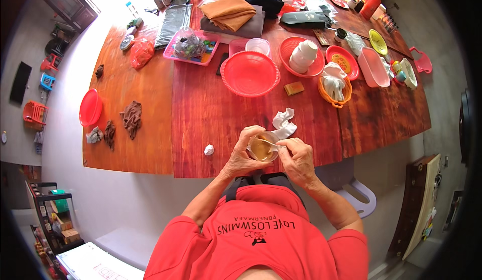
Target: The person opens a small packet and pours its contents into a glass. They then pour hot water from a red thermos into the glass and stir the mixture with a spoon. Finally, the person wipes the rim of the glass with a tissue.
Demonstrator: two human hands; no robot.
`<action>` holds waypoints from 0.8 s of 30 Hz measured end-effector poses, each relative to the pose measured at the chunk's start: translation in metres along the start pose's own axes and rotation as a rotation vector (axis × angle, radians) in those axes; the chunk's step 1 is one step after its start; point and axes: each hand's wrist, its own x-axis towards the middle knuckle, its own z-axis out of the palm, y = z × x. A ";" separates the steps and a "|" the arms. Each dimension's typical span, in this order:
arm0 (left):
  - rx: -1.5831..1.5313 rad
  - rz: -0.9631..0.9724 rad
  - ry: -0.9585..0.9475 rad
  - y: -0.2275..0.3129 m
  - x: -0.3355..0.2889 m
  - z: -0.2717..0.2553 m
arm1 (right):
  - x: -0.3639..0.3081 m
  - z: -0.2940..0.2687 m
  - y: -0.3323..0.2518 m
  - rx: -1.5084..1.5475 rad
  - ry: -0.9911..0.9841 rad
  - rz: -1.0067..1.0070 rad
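Close to the table's near edge, my left hand [242,155] wraps round a small see-through cup [260,151] with a tan-brown liquid or paste inside. My right hand [299,160] pinches the handle of a pale spoon [271,143], whose bowl end dips into the cup. Just beyond the hands lies a crumpled white cloth or tissue [284,123]. A small white wad [209,149] sits to the left of my left hand.
Farther back stand a red basket [250,74], a red bowl with stacked white cups [303,59], an orange basket with white gloves [334,87] and a yellow box [293,88]. At left lie a red basin [91,108] and brown rags [131,119]. A purple-grey stool [354,192] stands at right.
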 end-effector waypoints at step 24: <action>-0.191 -0.127 0.115 0.000 -0.012 0.004 | -0.022 -0.026 -0.023 -0.104 0.314 -0.292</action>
